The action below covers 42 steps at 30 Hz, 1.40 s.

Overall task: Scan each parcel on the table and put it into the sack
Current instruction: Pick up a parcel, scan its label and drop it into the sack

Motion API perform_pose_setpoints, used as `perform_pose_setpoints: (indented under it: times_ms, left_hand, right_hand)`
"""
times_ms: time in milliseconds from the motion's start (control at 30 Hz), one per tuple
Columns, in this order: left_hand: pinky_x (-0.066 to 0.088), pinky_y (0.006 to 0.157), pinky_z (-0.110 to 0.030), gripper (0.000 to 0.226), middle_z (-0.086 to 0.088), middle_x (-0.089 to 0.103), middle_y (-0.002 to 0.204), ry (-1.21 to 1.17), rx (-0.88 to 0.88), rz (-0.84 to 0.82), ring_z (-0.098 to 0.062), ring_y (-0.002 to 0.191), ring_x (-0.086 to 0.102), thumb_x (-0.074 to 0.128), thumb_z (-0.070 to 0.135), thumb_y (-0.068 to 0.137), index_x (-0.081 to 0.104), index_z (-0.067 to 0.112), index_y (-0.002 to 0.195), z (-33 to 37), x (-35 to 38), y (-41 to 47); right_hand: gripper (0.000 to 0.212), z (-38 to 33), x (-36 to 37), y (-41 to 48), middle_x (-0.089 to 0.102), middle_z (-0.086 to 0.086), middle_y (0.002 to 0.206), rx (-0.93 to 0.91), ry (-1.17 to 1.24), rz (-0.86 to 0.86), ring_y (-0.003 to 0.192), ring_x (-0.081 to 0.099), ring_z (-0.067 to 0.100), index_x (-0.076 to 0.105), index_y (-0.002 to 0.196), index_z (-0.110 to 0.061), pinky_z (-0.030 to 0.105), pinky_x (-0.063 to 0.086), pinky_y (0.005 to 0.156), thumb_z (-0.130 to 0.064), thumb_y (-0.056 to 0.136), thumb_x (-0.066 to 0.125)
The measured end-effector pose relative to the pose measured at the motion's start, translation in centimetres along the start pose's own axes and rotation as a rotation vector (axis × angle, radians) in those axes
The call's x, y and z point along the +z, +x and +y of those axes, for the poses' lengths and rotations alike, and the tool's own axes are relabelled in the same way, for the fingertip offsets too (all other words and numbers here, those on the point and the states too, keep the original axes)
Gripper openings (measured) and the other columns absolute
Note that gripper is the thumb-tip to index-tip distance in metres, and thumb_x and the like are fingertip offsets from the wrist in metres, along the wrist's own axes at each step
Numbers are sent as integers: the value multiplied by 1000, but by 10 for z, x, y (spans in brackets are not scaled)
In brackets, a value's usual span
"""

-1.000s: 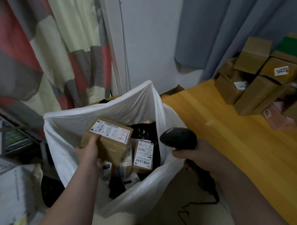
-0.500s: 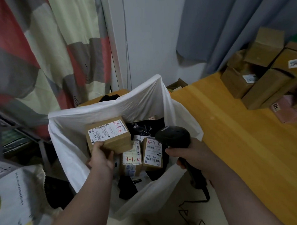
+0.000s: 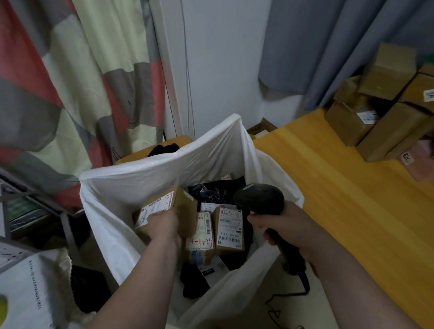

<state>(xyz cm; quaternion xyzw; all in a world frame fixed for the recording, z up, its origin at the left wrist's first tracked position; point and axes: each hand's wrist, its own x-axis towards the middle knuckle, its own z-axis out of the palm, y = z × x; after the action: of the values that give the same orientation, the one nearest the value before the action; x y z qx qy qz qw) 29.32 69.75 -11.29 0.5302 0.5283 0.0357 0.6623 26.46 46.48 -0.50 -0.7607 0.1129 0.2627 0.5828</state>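
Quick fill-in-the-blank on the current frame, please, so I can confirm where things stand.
The left hand holds a cardboard parcel inside the mouth of the white ____.
The right hand grips a black handheld ____.
More parcels sit stacked on the wooden ____.
Missing words: sack, scanner, table.

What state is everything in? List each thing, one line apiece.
White sack, mouth open, partly filled with parcels.
Labelled cardboard parcel, tilted, label up, inside the sack's mouth, not yet released.
Left hand, gripping that parcel.
Barcode scanner, held over the sack's right rim.
Right hand, gripping the scanner's handle.
Stack of cardboard boxes, closed, resting on the wooden table.
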Motion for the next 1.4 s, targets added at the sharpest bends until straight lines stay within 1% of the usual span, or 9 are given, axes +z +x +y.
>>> perform_pose_setpoints:
  times_ms: [100, 233, 333, 533, 767, 900, 1067, 1200, 1400]
  left_hand:
    - [54, 86, -49, 6, -15, 62, 102, 132, 41, -93, -35, 93, 61, 59, 13, 82, 55, 17, 84, 12, 16, -16]
    - [44, 67, -36, 9, -14, 58, 80, 191, 168, -304, -25, 68, 53, 59, 12, 86, 56, 15, 77, 27, 47, -51]
    - [40, 57, -29, 16, -8, 50, 73, 242, 280, -464, -20, 63, 47, 56, 6, 89, 54, 15, 76, 41, 84, -88]
    - [45, 67, -31, 3, -4, 54, 84, 385, 366, -709, -18, 74, 51, 59, 13, 89, 58, 15, 90, 54, 174, -170]
    - [47, 70, -33, 4, -1, 55, 87, 512, 506, -902, -17, 76, 53, 61, 17, 90, 58, 19, 89, 50, 295, -255]
    - [51, 72, -32, 9, -1, 58, 95, 572, 651, -948, -16, 81, 55, 62, 17, 89, 60, 21, 97, 45, 363, -298]
    - [54, 91, -43, 48, -1, 58, 107, 646, 880, -960, -20, 97, 60, 66, 23, 87, 49, 22, 132, 50, 444, -342]
    - [49, 97, -47, 71, -7, 49, 131, 595, 894, -926, -27, 116, 52, 67, 34, 83, 34, 25, 145, 56, 500, -360]
    - [29, 114, -43, 87, -6, 27, 156, 511, 839, -761, -28, 140, 31, 64, 46, 87, 15, 18, 154, 74, 555, -360]
  right_hand:
    - [11, 0, -16, -3, 59, 4, 58, -5, 44, 38, 53, 55, 16, 67, 83, -5, 23, 43, 49, -14, 83, 74]
    - [20, 0, -46, -6, 57, 11, 69, -20, 95, 104, 61, 57, 21, 67, 95, -1, 33, 44, 58, -14, 81, 75]
    - [14, 1, -79, -8, 57, 11, 68, -50, 127, 142, 59, 57, 21, 65, 86, -6, 34, 44, 59, -15, 81, 75]
    - [15, 2, -168, -12, 56, 13, 71, -133, 172, 289, 65, 54, 28, 66, 88, -3, 38, 43, 62, -14, 82, 73]
    - [15, -2, -291, -16, 58, 11, 78, -222, 282, 438, 60, 56, 23, 63, 96, -5, 35, 48, 57, -10, 84, 72]
    - [16, -2, -362, -12, 58, 10, 76, -233, 311, 531, 63, 57, 24, 65, 94, -9, 37, 50, 61, -19, 84, 73]
    - [10, -17, -435, -4, 58, 7, 62, -276, 411, 667, 54, 58, 19, 64, 91, -8, 30, 49, 49, -16, 86, 69]
    - [27, -35, -482, 14, 63, 4, 78, -328, 517, 725, 69, 61, 19, 63, 111, -10, 31, 51, 57, -18, 86, 70]
    - [30, -49, -517, 46, 63, 8, 106, -362, 676, 633, 86, 59, 20, 62, 114, -17, 30, 55, 68, -22, 86, 70]
